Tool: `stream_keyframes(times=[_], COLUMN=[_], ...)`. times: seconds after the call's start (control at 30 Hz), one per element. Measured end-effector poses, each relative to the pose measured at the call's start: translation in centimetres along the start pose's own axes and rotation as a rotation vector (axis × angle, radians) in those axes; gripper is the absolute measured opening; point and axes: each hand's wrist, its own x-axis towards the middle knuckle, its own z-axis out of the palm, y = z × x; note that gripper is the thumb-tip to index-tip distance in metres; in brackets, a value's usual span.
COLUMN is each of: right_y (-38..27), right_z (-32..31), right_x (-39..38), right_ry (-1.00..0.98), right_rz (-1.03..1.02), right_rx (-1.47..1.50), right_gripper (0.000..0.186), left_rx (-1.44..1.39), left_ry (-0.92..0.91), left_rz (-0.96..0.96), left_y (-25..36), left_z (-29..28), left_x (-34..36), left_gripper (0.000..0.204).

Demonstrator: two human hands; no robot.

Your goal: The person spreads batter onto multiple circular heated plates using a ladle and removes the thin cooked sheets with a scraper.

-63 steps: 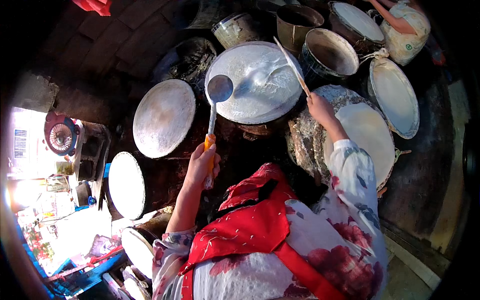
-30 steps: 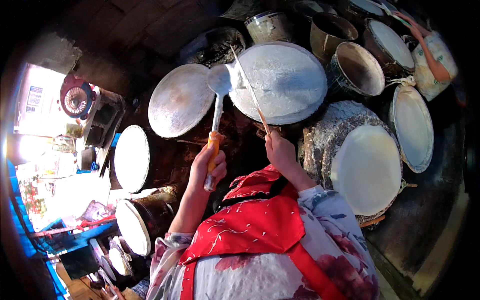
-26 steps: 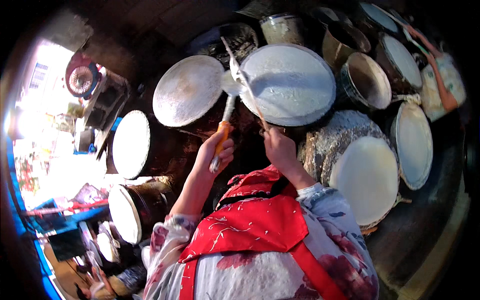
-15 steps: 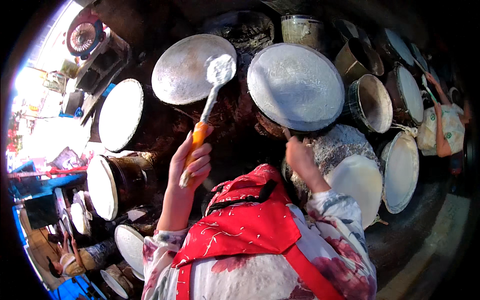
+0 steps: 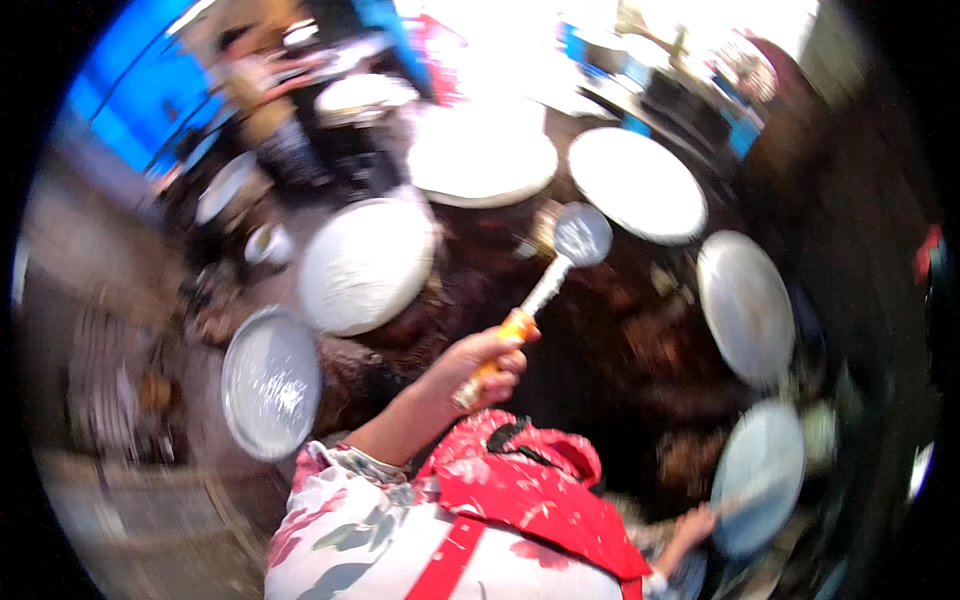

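Observation:
A ladle (image 5: 582, 236) with a round flat head and an orange handle, smeared with white paste, is in my left hand (image 5: 487, 362). My fingers are wrapped round the handle, and the head is raised in front of me. At the lower right, my right hand (image 5: 693, 526) is closed on what looks like a thin stick (image 5: 738, 500), blurred by motion. The stick reaches over a round pale-blue-white top (image 5: 768, 460). Whether it touches that surface I cannot tell.
Several more round tops stand about: a white one (image 5: 365, 268), a shiny one (image 5: 272, 385), a grey one (image 5: 746, 305) and bright ones (image 5: 640, 185) at the back. A small white container (image 5: 268, 245) sits left. Another person (image 5: 265, 85) works at the far left.
The view has swung left, so the fan and bright opening now lie at the back. Both hands keep their grip. My right hand is now farther right and lower, away from the left.

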Motion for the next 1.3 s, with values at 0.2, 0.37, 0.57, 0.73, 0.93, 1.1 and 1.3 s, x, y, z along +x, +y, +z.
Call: stream_keyframes(times=[0.2, 0.37, 0.57, 0.73, 0.93, 1.1, 1.3], right_y=[3.4, 7.4, 15.3, 19.1, 18.1, 18.2, 23.3], right_z=[20.7, 32.1, 35.3, 33.9, 37.2, 38.8, 40.8], right_x=[-15.6, -23.3, -36.2, -39.1, -41.5, -44.6, -47.3], right_ry=[-0.270, -0.686, -1.081, -1.214, -1.287, -1.357, -1.640], right_rz=[-0.828, -0.765, -1.014, -1.044, -1.194, -1.164, -1.066], right_rx=[-1.010, -0.937, -1.222, -1.327, -1.453, -1.483, -1.595], right_gripper=[0.029, 0.028, 0.018, 0.019, 0.023, 0.018, 0.020], left_rx=[-0.102, -0.173, -0.313, -0.119, 0.769, 1.402, 0.461], left_ry=[0.055, 0.185, 0.410, 0.895, 1.378, 1.435, 1.133], left_rz=[0.346, 0.594, 0.724, 0.567, 0.221, -0.110, -0.021], left_y=[2.0, 1.3, -1.0, -2.9, -0.1, 1.9, -4.1], left_z=[-9.6, -15.6, -24.2, -33.0, -46.9, -53.1, -50.3], left_x=[-12.3, -23.1, -33.8, -37.9, -35.7, -35.4, -36.7], left_gripper=[0.035, 0.039, 0.032, 0.024, 0.030, 0.037, 0.040])
